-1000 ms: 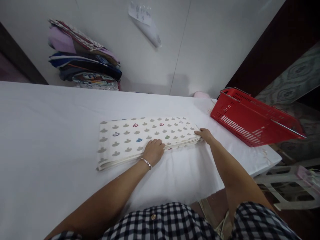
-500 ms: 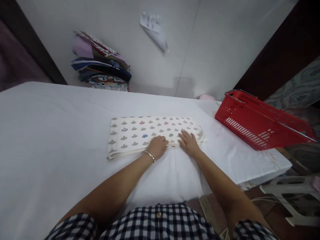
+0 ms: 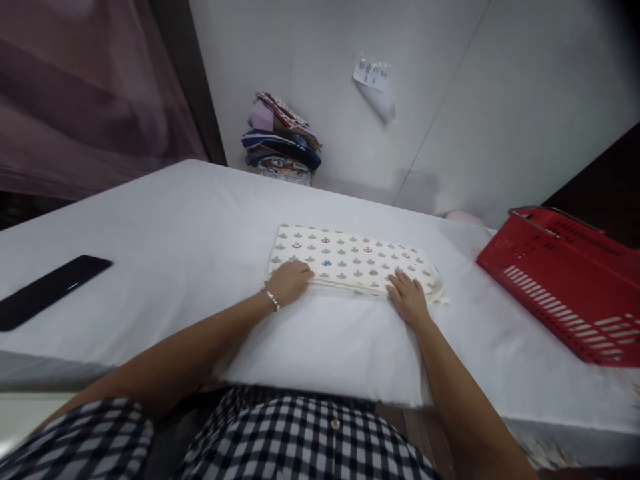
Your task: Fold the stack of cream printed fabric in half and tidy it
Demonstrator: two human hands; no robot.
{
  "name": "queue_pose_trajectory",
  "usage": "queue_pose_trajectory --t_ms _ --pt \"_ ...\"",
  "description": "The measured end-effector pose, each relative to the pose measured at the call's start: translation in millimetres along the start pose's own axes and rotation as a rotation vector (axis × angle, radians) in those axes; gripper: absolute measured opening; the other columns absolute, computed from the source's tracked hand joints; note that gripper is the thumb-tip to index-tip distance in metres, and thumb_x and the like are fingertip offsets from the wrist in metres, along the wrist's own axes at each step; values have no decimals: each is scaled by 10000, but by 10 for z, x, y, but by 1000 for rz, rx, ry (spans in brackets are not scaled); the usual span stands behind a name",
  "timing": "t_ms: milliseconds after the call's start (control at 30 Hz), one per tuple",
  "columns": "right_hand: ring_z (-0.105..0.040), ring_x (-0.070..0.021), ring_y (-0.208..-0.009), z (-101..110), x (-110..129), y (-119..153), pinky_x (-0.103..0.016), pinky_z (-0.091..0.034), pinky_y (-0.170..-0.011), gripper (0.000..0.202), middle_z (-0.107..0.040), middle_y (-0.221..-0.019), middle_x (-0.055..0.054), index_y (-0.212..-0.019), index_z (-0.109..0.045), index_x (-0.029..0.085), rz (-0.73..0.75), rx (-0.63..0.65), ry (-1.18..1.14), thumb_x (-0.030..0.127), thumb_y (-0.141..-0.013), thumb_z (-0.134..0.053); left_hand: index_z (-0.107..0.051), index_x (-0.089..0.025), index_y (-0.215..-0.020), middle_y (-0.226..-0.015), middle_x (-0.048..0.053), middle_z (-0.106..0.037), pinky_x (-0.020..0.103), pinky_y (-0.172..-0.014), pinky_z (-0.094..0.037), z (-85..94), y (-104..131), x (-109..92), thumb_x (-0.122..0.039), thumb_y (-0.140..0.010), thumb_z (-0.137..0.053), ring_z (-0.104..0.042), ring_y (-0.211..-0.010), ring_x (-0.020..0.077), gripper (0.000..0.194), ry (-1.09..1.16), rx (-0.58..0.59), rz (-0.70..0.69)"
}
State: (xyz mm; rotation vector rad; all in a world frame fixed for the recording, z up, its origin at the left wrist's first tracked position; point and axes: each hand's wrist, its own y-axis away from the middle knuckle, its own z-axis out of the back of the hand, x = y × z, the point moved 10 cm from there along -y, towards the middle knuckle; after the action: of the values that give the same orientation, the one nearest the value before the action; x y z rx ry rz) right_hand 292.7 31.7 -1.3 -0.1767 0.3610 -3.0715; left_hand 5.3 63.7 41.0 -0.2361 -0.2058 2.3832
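Folded cloth (image 3: pixel 345 255) is on white table (image 3: pixel 200 220), L of cut-off red basket (image 3: pixel 555 273). L hand (image 3: pixel 289 283) partly hides cloth's near edge, can't tell if pinching; R hand (image 3: pixel 409 298) touches it w/ fingers spread.

1. The cloth (image 3: pixel 345 261) lay on the counter (image 3: pixel 200 220), left hand (image 3: pixel 290 283) at its eight o'clock, right hand (image 3: pixel 409 299) at four.
2. From it, the phone (image 3: pixel 55 290) lay at nine o'clock, the basket (image 3: pixel 560 273) at three.
3. The fabric stack (image 3: pixel 283 143) sat at eleven, by the counter's far edge.
4. Paper (image 3: pixel 373 77) hung on the wall (image 3: pixel 500 120) at twelve.
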Motion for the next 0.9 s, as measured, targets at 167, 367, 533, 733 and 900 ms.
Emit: queue_pose_trajectory --t_ms 167,367,533,733,900 --pt "-297 -223 -1331 15 -20 7 -473 -181 -1073 423 -366 -1433 -67 -1296 -481 247 -13 12 -28 404 -934 -329 -632 -219 -1019 -1012 71 -617 360 -851 -391 107 375 429 -214 -834 -435 -526 -980 217 270 -21 -56 92" --pt "-364 -249 -1285 198 170 -70 -513 -223 -1044 398 -493 -1335 -70 -1169 -586 242 2 -43 -205 435 -909 -354 -625 -245 -1033 -1087 39 -622 360 -893 -368 149 547 607 -347 -839 -492 -529 -1040 201 256 43 -108 172" --pt "-514 -218 -1105 324 883 -160 -392 -361 -978 313 -630 -1118 -69 -1024 -660 236 254 -124 -409 389 -877 -429 -651 -229 -976 -996 37 -653 362 -880 -352 226 326 387 -406 -865 -472 -558 -958 192 275 112 -164 146" --pt "-540 -211 -972 270 1385 -208 -370 -396 -895 214 -648 -986 -54 -914 -680 242 340 -102 -429 322 -849 -492 -665 -220 -913 -941 38 -637 352 -848 -355 112 -47 -51 -291 -861 -482 -538 -931 198 203 106 -61 53" --pt "-529 -202 -931 236 1405 -237 -344 -386 -868 217 -644 -932 -48 -826 -664 226 307 -87 -438 288 -869 -461 -672 -204 -842 -887 47 -625 323 -773 -382 -2 -142 -97 -280 -884 -438 -540 -868 185 249 123 -20 74"
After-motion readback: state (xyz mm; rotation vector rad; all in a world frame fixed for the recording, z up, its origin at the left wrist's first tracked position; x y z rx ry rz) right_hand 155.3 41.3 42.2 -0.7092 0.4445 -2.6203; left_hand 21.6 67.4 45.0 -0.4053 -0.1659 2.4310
